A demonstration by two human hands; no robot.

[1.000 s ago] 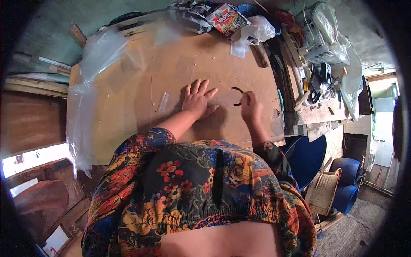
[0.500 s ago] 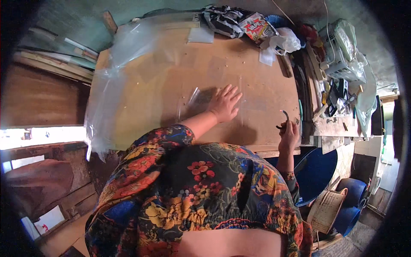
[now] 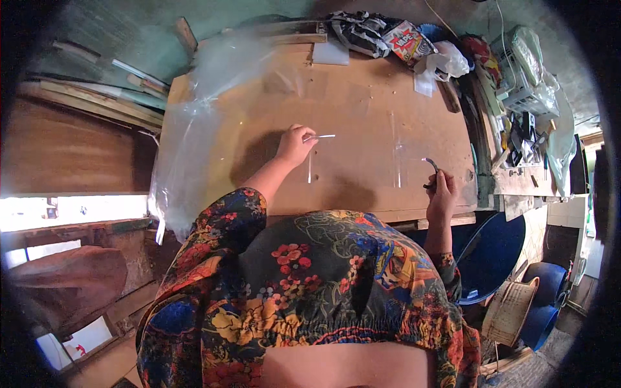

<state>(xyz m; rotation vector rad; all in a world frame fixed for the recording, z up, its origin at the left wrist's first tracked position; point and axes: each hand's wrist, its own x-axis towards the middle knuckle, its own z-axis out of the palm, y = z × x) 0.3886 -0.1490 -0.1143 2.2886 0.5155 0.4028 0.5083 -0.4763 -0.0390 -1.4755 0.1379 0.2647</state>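
Observation:
My left hand (image 3: 297, 143) is above the middle of the board, fingers pinched on the edge of a clear plastic sheet, which shows as a thin bright strip (image 3: 321, 136). The sheet is hard to see, so its outline is uncertain. A clear plastic piece (image 3: 397, 155) with a shiny fold lies flat on the board, right of that hand. At the board's right front, my right hand (image 3: 441, 189) grips a short, dark, curved piece of mosquito coil (image 3: 432, 166) with a pale tip pointing up and away from me.
The brown board (image 3: 362, 200) carries small crumbs. Crumpled clear plastic (image 3: 184, 136) covers its left side. At the back are a black plastic bag (image 3: 362, 32), a printed box (image 3: 409, 44) and a white bag (image 3: 447, 61). A blue basin (image 3: 495, 258) stands below right.
My left hand has lifted from lying flat with fingers spread, moved left and pinched the plastic's edge. My right hand still holds the coil piece. The whole view has shifted slightly.

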